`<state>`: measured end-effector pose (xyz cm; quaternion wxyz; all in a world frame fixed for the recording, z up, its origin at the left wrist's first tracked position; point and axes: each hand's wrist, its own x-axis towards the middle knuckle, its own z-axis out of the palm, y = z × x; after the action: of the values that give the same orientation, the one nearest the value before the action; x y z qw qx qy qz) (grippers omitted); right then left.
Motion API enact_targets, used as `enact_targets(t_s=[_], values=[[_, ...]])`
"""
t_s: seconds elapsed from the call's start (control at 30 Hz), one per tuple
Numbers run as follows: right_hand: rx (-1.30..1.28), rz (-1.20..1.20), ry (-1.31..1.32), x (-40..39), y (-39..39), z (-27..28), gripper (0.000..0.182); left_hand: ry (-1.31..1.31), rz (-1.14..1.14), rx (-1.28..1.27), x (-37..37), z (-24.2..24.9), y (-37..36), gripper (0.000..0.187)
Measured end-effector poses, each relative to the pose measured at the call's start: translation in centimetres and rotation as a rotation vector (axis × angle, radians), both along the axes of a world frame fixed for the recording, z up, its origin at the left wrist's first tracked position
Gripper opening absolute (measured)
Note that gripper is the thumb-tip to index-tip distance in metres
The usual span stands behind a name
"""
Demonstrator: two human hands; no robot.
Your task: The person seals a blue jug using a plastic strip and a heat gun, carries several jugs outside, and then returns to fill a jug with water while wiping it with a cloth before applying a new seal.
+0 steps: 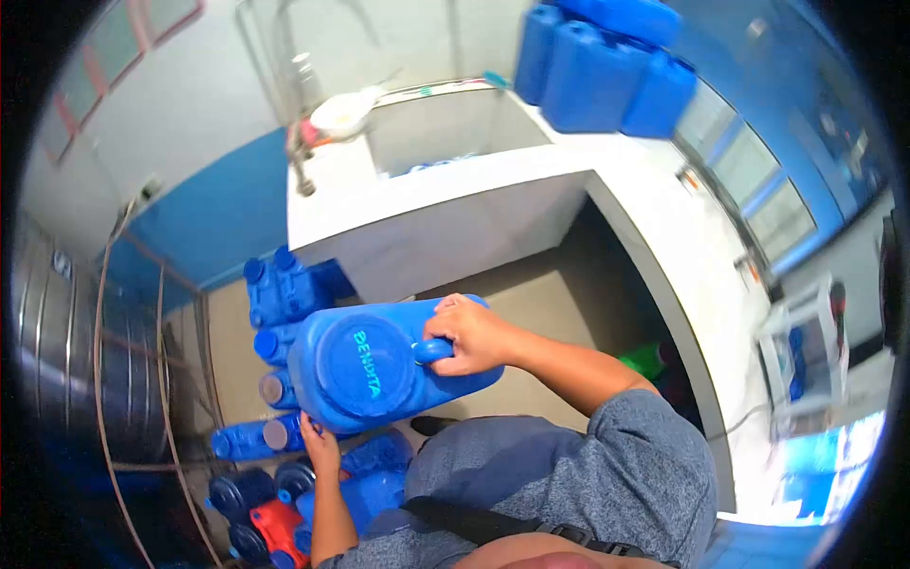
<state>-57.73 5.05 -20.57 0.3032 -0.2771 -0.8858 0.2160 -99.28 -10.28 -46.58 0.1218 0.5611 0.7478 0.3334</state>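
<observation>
A large blue water jug (pixel 398 318) hangs in front of my body, its wide round lid (pixel 365 365) facing up with "BENDITA" lettered on it. My right hand (pixel 469 334) is closed around the jug's handle (pixel 434 352). At the jug's lower left edge is my left hand (pixel 320 444), its fingers bent against the edge and partly hidden. Just beside those fingers stands a blue container with a greyish cap (pixel 282 433). Below the held jug, more blue containers (pixel 355 498) sit close to my left forearm.
Several blue jugs (pixel 284 289) stand on the floor at left, near a red container (pixel 278 531) and a metal rack (pixel 102 379). Ahead is a white counter (pixel 427 194) with a sink (pixel 455 123), a white bowl (pixel 343 114) and tall blue jugs (pixel 583 81). A steel tank (pixel 71 332) stands far left.
</observation>
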Motion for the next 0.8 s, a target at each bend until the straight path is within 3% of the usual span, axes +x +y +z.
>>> enact_targets(t_s=[0.07,0.17,0.23,0.4,0.47,0.6,0.7,0.8], values=[[-0.007,-0.074,-0.003,4.7,-2.8,1.5,0.025,-0.048,-0.118,-0.08,4.3,4.4,2.3,0.055],[0.087,-0.235,0.002,14.1,-10.3,2.6,0.028,-0.137,-0.311,0.1,14.1,8.1,4.6,0.051],[0.115,-0.323,-0.013,18.9,-15.7,3.6,0.028,-0.085,-0.437,-0.147,19.0,10.9,5.3,0.052],[0.196,-0.608,-0.121,28.5,-27.1,6.6,0.029,0.164,-0.58,-0.24,32.4,15.4,6.8,0.046],[0.18,-0.709,-0.14,31.6,-30.9,8.2,0.033,0.409,-0.762,-0.238,37.6,17.4,5.7,0.035],[0.255,-0.812,-0.234,36.4,-35.9,11.3,0.035,0.432,-1.048,-0.092,43.6,17.9,3.9,0.029],[0.414,-0.858,-0.367,39.0,-37.3,14.6,0.038,0.144,-1.154,0.005,47.8,19.8,2.0,0.026],[0.635,-0.922,-0.548,42.8,-36.3,17.0,0.036,0.127,-1.33,0.047,51.8,19.0,4.1,0.027]])
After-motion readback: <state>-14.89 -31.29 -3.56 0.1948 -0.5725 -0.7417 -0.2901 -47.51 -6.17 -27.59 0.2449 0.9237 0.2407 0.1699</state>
